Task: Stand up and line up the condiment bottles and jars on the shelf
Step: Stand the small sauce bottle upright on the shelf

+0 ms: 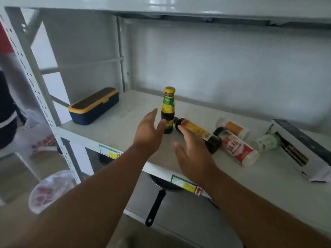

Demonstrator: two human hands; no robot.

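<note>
Right hand (192,154), fingers spread and holding nothing, lies nearest the fallen dark bottle (198,133), fingertips by its neck. The bottle's long axis runs neck-first toward the upright bottle (168,111), beside which the left hand (148,130) hovers, fingers straight.

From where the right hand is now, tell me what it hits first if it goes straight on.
The right hand points up and slightly left; its fingertips already seem to be at the lying dark sauce bottle, so that probably comes first. Depth is unclear.
</note>
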